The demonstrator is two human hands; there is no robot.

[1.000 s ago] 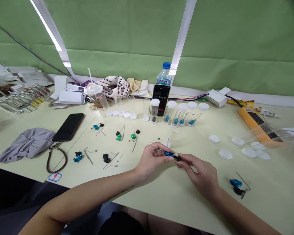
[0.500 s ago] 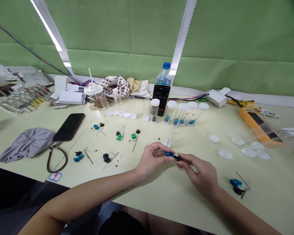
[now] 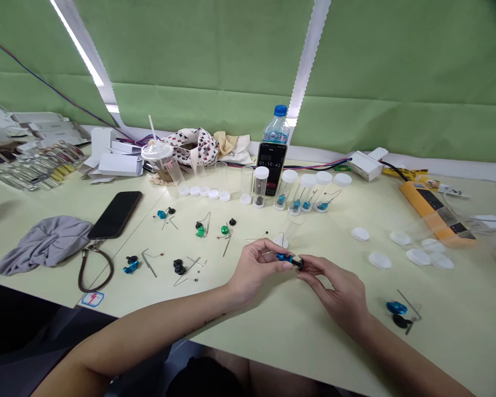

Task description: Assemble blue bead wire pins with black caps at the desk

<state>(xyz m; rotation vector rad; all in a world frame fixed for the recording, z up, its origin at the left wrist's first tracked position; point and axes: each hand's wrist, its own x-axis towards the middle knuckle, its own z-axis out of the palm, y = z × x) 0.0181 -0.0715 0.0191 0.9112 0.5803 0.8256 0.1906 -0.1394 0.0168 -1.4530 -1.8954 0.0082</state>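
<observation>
Between my hands is a small blue metal part with a black knob-like end (image 3: 284,258). My left hand (image 3: 252,273) is closed around the blue side, thumb and fingers pinching it. At the black end, the fingertips of my right hand (image 3: 341,286) are pinched together on the same part. Just behind my hands lies a clear plastic tube with a white cap (image 3: 281,240). Loose sets of similar pieces lie to the left: blue parts (image 3: 131,267), green parts (image 3: 224,229), black parts (image 3: 179,267), hex keys (image 3: 150,267) and bent wires.
Capped clear tubes (image 3: 261,187), some with blue parts inside, stand before a phone timer (image 3: 271,165) and a water bottle (image 3: 276,132). White caps (image 3: 380,261) and an orange power strip (image 3: 438,215) lie right. A phone (image 3: 116,214), grey cloth (image 3: 45,242) and drink cup (image 3: 161,160) are left.
The right hand's fingers have shifted slightly up and left at the black end. The left hand still holds the blue side. The phone timer has advanced one second.
</observation>
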